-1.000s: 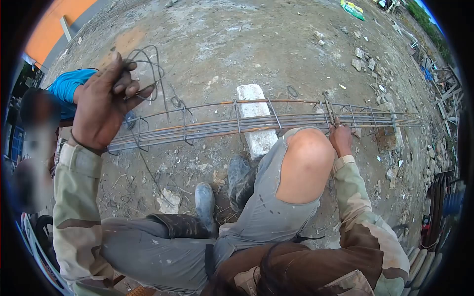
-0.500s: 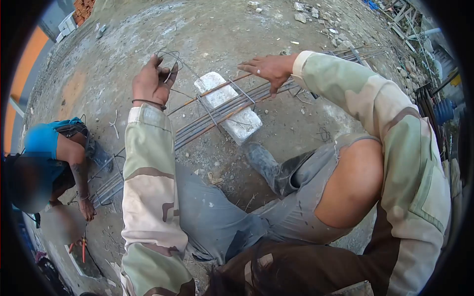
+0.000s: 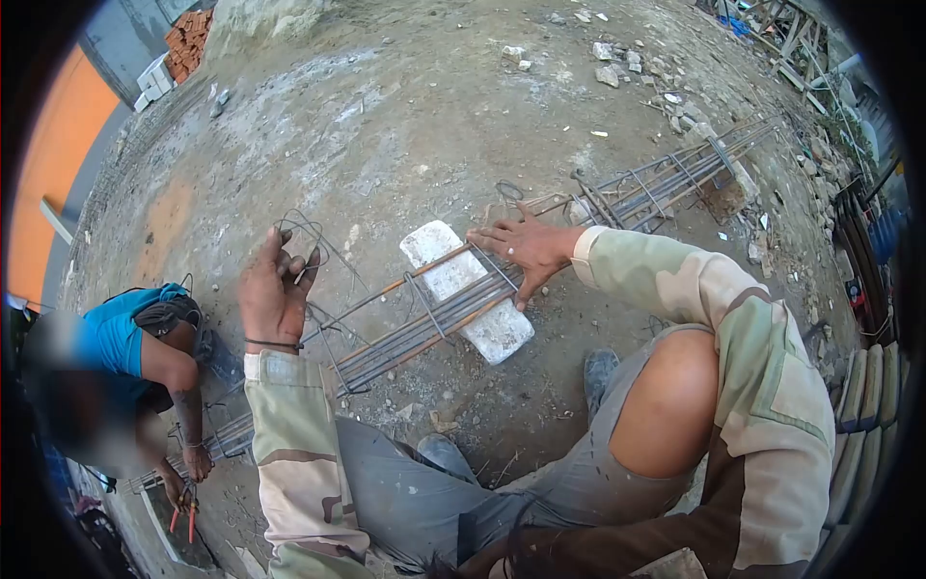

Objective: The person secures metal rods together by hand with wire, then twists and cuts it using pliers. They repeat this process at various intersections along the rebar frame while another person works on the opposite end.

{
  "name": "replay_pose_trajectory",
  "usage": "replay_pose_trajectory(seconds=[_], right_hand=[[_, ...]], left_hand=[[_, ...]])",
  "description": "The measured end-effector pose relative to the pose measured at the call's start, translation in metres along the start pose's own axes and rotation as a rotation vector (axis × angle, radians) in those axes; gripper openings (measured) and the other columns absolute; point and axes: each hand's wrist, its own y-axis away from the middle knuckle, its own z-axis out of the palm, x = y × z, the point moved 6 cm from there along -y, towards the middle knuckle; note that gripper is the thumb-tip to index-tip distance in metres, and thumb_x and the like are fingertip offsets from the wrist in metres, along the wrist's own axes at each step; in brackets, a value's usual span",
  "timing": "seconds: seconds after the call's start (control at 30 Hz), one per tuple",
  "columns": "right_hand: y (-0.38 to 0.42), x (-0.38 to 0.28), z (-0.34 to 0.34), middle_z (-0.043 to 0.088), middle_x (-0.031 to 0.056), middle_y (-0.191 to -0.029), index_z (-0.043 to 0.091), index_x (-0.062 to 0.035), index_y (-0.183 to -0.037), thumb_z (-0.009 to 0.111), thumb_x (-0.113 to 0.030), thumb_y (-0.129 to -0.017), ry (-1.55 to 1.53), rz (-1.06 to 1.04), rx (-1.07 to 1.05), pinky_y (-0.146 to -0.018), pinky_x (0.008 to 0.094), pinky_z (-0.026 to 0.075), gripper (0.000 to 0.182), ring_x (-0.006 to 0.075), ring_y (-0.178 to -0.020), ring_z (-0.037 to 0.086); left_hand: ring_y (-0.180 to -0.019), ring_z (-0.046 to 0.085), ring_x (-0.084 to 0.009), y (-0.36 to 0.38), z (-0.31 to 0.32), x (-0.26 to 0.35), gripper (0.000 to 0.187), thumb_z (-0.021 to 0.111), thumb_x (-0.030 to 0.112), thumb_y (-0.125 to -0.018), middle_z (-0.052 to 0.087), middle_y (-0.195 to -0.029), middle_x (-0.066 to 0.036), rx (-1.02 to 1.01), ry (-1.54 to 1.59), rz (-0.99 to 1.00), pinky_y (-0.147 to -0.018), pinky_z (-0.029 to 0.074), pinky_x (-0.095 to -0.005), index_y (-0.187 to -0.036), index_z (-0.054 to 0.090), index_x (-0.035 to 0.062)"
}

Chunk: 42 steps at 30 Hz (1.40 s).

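Observation:
My left hand [image 3: 277,289] is raised, its fingers closed on a loop of thin wire [image 3: 311,236] with a loose end trailing to the right. Below and beside it runs a long cage of steel bars [image 3: 395,338] with square stirrups, lying diagonally across the ground. A white block [image 3: 497,331] supports the cage near its middle. My right hand [image 3: 526,249] rests on the bars just right of that block, fingers spread, palm down.
At the left a person in a blue top [image 3: 114,333] bends over the cage's far end, holding red-handled pliers [image 3: 191,521]. Orange bricks [image 3: 186,46] are stacked at the top left. Stones [image 3: 607,75] and stacked long pieces [image 3: 873,386] lie to the right.
The view has shifted, showing more of the cage at the right. My left hand still holds the wire. My right hand now lies nearer the white block, and my knee and boots have moved.

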Motion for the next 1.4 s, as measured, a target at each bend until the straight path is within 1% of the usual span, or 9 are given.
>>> replay_pose_trajectory(seconds=[0.5,0.87,0.93,0.97,1.03,1.17,1.23,1.33,1.4], right_hand=[[0.013,0.019,-0.014,0.037,0.0169,-0.156,0.018,0.0018,-0.156,0.087,-0.063,-0.055,0.019,-0.057,0.026,-0.101,0.0625,0.04,0.139,0.037,-0.134,0.043],[0.06,0.032,-0.021,0.018,0.0158,-0.164,0.001,-0.0076,-0.16,0.085,-0.064,-0.058,0.001,0.086,0.2,-0.117,0.0683,0.019,0.144,0.0397,-0.149,0.024],[0.116,0.03,-0.022,0.044,0.0225,-0.145,0.03,-0.0045,-0.152,0.083,-0.037,-0.077,-0.144,0.255,0.636,-0.11,0.0525,0.039,0.097,0.0428,-0.133,0.045],[0.15,0.03,-0.001,0.059,0.0202,-0.118,0.051,-0.0015,-0.133,0.076,-0.016,-0.084,-0.195,0.429,0.795,-0.086,0.0436,0.051,0.057,0.0359,-0.099,0.063],[0.232,0.023,0.076,0.061,0.0181,-0.08,0.063,0.0044,-0.096,0.061,0.002,-0.087,-0.287,0.771,0.949,-0.066,0.0375,0.051,0.01,0.0316,-0.075,0.065],[0.385,-0.1,0.282,0.058,0.0149,-0.09,0.06,-0.001,-0.101,0.06,-0.01,-0.089,-0.529,1.254,0.314,-0.075,0.0365,0.046,0.015,0.0285,-0.087,0.061],[0.407,-0.16,0.307,0.057,0.0134,-0.099,0.058,-0.0039,-0.109,0.061,-0.015,-0.089,-0.63,1.07,0.073,-0.082,0.0386,0.044,0.023,0.0277,-0.095,0.058],[0.345,-0.2,0.295,0.054,0.0113,-0.113,0.054,-0.0081,-0.12,0.062,-0.021,-0.089,-0.733,0.551,-0.036,-0.091,0.0417,0.04,0.035,0.0266,-0.108,0.054],[0.29,-0.208,0.284,0.053,0.0098,-0.123,0.052,-0.0109,-0.127,0.063,-0.026,-0.089,-0.776,0.274,-0.021,-0.098,0.0438,0.038,0.043,0.0259,-0.116,0.051]], left_hand=[[-0.063,0.05,-0.0141,-0.03,-0.006,-0.028,0.023,0.062,0.023,-0.101,0.041,-0.064,0.002,0.053,-0.068,-0.038,-0.088,0.056,-0.0439,-0.101,0.064,0.0002],[-0.063,0.047,-0.0109,-0.036,0.003,-0.03,0.024,0.06,0.025,-0.102,0.036,-0.061,0.004,0.016,-0.089,-0.094,-0.091,0.054,-0.0408,-0.105,0.062,0.0007],[-0.063,0.046,-0.0089,-0.029,0.004,-0.028,0.024,0.06,0.024,-0.102,0.036,-0.062,0.005,0.024,-0.076,-0.107,-0.093,0.053,-0.039,-0.106,0.062,0.0002],[-0.063,0.046,-0.0089,-0.025,0.001,-0.028,0.024,0.06,0.024,-0.102,0.036,-0.062,0.005,0.061,-0.078,-0.124,-0.093,0.053,-0.039,-0.106,0.062,0.0002],[-0.063,0.045,-0.0081,-0.023,0.005,-0.022,0.026,0.06,0.024,-0.102,0.036,-0.063,0.005,-0.013,-0.111,-0.09,-0.092,0.053,-0.0375,-0.11,0.061,-0.0001],[-0.069,0.047,-0.0076,-0.04,-0.015,-0.027,0.027,0.056,0.02,-0.104,0.036,-0.068,0.004,0.038,-0.158,-0.117,-0.098,0.05,-0.0356,-0.119,0.056,-0.0025],[-0.073,0.049,-0.0083,-0.06,-0.037,-0.027,0.03,0.051,0.014,-0.106,0.051,-0.083,-0.002,-0.059,-0.237,-0.134,-0.106,0.046,-0.0389,-0.128,0.052,-0.0067],[-0.143,0.039,-0.0292,-0.072,-0.072,-0.025,0.047,0.046,0.014,-0.104,0.038,-0.154,-0.02,-0.068,0.238,-0.246,-0.121,0.024,-0.0522,-0.145,0.037,-0.007],[-0.06,0.049,-0.0121,-0.065,-0.015,-0.057,0.028,0.058,0.023,-0.103,0.064,-0.079,-0.005,0.263,-0.004,-0.364,-0.103,0.048,-0.046,-0.111,0.066,-0.0022]])
